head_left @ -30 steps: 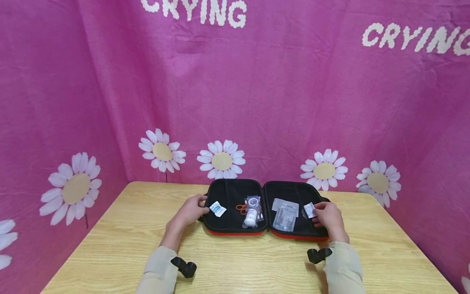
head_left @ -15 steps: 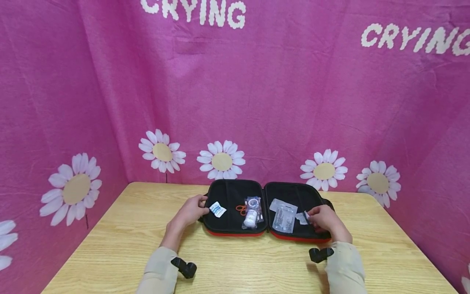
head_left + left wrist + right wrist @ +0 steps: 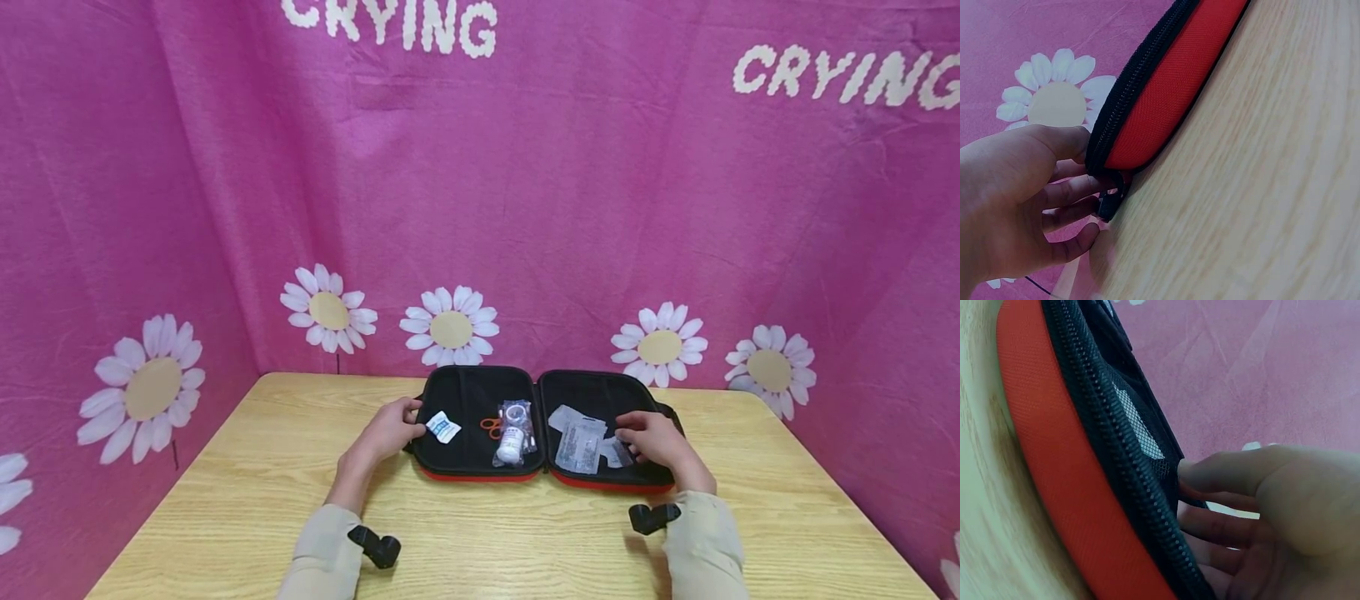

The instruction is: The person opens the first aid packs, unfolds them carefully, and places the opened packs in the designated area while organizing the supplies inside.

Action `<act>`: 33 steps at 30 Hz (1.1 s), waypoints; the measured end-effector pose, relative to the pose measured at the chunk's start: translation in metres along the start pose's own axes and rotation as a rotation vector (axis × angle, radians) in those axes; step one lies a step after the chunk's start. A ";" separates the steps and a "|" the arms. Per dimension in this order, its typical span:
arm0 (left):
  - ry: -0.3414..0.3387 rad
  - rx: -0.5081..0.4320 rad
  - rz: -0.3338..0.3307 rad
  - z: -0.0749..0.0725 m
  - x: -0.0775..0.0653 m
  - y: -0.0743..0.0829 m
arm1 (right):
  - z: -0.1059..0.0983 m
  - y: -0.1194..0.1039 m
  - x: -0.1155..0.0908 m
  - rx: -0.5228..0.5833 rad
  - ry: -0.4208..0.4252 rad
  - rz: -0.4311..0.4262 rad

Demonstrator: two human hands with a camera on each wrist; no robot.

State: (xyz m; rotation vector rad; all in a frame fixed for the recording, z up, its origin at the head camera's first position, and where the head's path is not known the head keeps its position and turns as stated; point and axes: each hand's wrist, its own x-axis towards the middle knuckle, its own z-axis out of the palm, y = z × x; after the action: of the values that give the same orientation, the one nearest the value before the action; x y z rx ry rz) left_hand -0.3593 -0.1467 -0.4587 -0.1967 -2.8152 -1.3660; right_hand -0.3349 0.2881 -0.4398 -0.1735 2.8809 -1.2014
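An unzipped red-and-black first aid case lies spread flat on the table. My left hand grips its left end; in the left wrist view the thumb rests on the zipper rim and the fingers reach beside the black handle. Over the right half, my right hand pinches the edge of the mesh pocket between thumb and fingers. Under the mesh lie a small packet and clear-and-white packets. The left half holds a blue-and-white packet near my left fingers.
Also in the left half are orange-handled scissors, a tape roll and a white bottle in clear wrapping. The wooden table meets a pink flowered cloth behind and at the sides.
My right hand has moved the small packet leftward into the mesh pocket and let go of it; the hand now sits at the pocket's edge. The left hand stays in place.
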 end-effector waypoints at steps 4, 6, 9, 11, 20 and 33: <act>0.000 0.001 0.006 0.000 -0.001 0.001 | 0.000 0.001 0.000 0.070 -0.033 0.017; -0.001 0.001 0.000 0.000 -0.001 0.000 | 0.001 0.002 0.000 0.072 -0.031 0.026; -0.002 -0.007 -0.008 0.001 -0.002 -0.001 | 0.001 0.003 0.001 0.051 0.003 0.042; 0.000 -0.011 -0.007 0.001 -0.001 -0.001 | 0.001 0.002 0.001 0.039 0.013 0.047; 0.012 -0.015 0.002 0.000 -0.001 0.001 | 0.000 0.000 0.001 0.072 -0.035 0.058; 0.016 0.001 0.009 0.001 -0.001 -0.001 | 0.005 -0.020 0.007 -0.111 0.179 -0.084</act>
State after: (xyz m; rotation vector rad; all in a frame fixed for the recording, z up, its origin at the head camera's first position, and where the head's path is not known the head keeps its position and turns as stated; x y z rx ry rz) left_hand -0.3583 -0.1462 -0.4602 -0.1977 -2.7984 -1.3582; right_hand -0.3392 0.2699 -0.4283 -0.2006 3.1276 -1.1245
